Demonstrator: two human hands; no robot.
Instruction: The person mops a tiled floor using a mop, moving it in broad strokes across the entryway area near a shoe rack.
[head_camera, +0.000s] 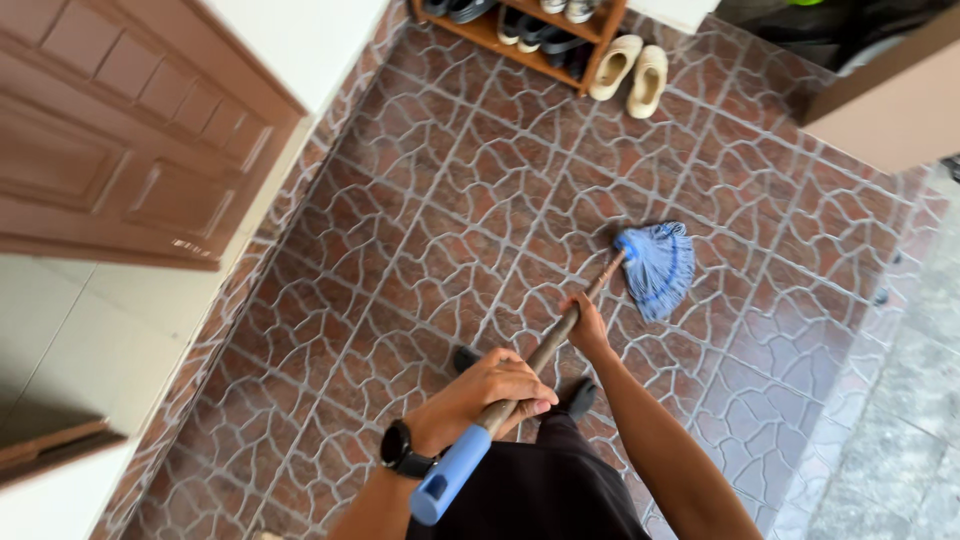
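- Nearest the camera, the left hand (495, 390), with a black watch (400, 450) on its wrist, wraps its fingers (525, 400) fully shut around the mop handle (545, 350), just above the handle's blue end grip (450, 480).
- Below the hands, dark trousers (545, 480) and the toes of two dark shoes (580, 398) show against the floor.
- Further along the shaft, the right hand (588, 322) closes its fingers around the wooden handle, arm stretched forward.
- The handle slants up and to the right, ending in the blue string mop head (660, 265), which lies spread on the brown patterned tile floor (430, 220), ahead of the right hand.
- To the left, a brown panelled door (120, 130) stands in a pale wall.
- Farthest away, a pair of cream slip-on shoes (632, 70) sits on the tiles just beside a wooden shoe rack (500, 35) holding dark footwear.
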